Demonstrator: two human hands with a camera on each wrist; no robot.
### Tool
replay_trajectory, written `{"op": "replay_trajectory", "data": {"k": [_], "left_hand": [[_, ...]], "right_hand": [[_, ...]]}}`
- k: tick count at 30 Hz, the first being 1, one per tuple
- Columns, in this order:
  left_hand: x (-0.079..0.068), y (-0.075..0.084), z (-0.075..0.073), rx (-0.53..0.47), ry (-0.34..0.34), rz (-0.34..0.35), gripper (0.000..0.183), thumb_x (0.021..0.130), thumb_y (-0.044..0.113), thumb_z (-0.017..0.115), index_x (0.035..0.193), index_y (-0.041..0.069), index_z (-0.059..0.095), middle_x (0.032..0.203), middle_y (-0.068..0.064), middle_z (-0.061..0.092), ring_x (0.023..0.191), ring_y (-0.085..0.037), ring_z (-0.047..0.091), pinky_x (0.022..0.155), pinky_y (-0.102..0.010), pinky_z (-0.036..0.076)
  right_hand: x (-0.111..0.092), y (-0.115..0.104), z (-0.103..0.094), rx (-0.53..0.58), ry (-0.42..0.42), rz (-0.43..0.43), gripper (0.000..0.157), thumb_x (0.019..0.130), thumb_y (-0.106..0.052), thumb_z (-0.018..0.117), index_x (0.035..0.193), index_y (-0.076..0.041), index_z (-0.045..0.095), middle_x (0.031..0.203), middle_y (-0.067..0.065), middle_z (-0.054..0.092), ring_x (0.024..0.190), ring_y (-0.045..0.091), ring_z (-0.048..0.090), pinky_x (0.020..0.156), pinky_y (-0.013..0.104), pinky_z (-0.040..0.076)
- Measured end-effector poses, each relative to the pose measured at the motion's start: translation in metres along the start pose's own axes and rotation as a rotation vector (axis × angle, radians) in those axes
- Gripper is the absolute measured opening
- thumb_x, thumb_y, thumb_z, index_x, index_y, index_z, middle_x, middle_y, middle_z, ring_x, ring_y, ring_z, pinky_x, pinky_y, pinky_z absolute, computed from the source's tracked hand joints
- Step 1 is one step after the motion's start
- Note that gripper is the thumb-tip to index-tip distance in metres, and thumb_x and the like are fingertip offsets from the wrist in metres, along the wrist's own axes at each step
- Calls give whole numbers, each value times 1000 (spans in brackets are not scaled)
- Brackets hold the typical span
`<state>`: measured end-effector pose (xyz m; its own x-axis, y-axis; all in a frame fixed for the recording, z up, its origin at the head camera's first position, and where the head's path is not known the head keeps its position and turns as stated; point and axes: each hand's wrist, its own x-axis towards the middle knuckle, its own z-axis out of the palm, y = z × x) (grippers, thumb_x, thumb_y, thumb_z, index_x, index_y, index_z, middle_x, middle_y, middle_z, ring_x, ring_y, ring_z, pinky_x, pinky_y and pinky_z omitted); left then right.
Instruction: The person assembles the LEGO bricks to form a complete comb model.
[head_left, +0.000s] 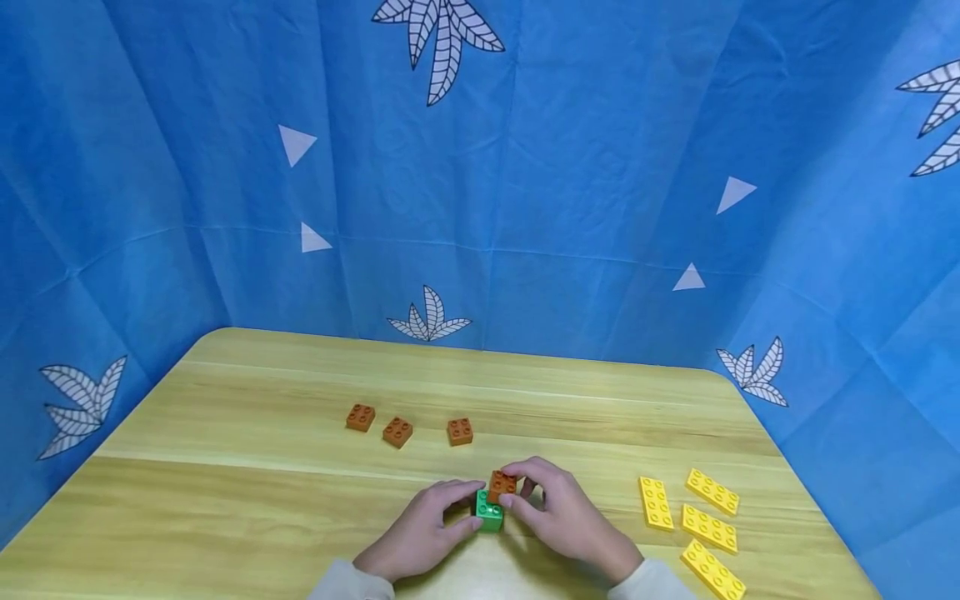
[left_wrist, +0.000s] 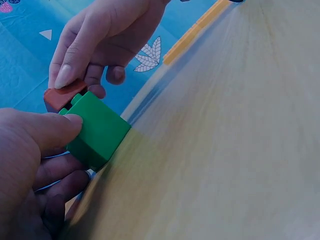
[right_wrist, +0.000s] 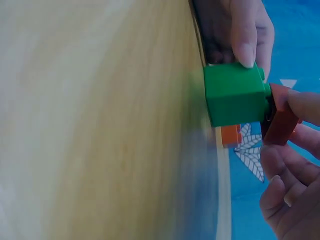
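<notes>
A green toy building brick [head_left: 489, 518] stands on the table near its front, studs up. My left hand [head_left: 429, 529] grips it from the left, thumb and fingers on its sides. Between thumb and fingertips my right hand [head_left: 558, 512] pinches a brown four-stud brick [head_left: 501, 485]. In the right wrist view the brown brick [right_wrist: 281, 116] is tilted at the studs of the green brick [right_wrist: 235, 95], over one side of its top. The left wrist view shows the left thumb pressed to the green brick's [left_wrist: 100, 131] near face.
Behind the hands lie three more brown bricks, one [head_left: 460, 432] close by and two farther left, including the leftmost [head_left: 361, 417]. Several long yellow bricks [head_left: 708, 528] lie to the right. A blue patterned cloth [head_left: 480, 183] hangs around the table's [head_left: 225, 500] back and sides.
</notes>
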<state>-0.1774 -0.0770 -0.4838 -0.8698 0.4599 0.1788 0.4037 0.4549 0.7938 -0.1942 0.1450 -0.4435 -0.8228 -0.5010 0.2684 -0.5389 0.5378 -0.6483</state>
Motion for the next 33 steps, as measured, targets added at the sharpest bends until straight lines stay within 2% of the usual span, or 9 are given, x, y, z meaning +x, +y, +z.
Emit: {"op": "replay_trajectory", "data": {"k": [6, 15, 25, 29, 33], "left_hand": [[1, 2, -1, 2, 0, 9, 46, 91, 35, 60, 132, 16, 55, 127, 3, 59, 118, -19, 54, 99, -44, 43], [1, 2, -2, -6, 3, 20, 46, 91, 36, 60, 133, 18, 54, 127, 5, 59, 117, -18, 54, 99, -43, 44], [1, 4, -2, -10, 4, 14, 52, 91, 40, 59, 134, 12, 53, 128, 1, 58, 118, -20, 54, 99, -42, 44], [1, 3, -2, -21, -4, 7, 50, 91, 41, 59, 135, 17, 52, 127, 5, 58, 116, -18, 54, 98, -42, 44], [0, 1, -1, -83, -15, -12, 48, 91, 42, 58, 136, 26, 50, 126, 10, 58, 115, -13, 54, 97, -40, 45]], "right_hand": [[1, -3, 2, 26, -6, -35, 32, 91, -34, 61, 116, -14, 63, 101, -8, 63, 80, 4, 55, 59, 21, 46], [1, -6, 2, 30, -46, -40, 31, 90, -34, 63, 117, -18, 62, 105, -9, 62, 81, 3, 55, 56, 19, 46], [0, -7, 2, 34, -68, -78, 30, 90, -32, 64, 117, -20, 61, 107, -11, 61, 81, 2, 55, 59, 24, 49], [-1, -8, 2, 37, -80, -74, 31, 89, -32, 64, 118, -21, 61, 106, -11, 60, 82, 2, 54, 60, 24, 50], [-1, -9, 2, 28, -85, -86, 31, 90, -31, 64, 119, -20, 61, 106, -11, 60, 82, 1, 54, 59, 25, 50]]}}
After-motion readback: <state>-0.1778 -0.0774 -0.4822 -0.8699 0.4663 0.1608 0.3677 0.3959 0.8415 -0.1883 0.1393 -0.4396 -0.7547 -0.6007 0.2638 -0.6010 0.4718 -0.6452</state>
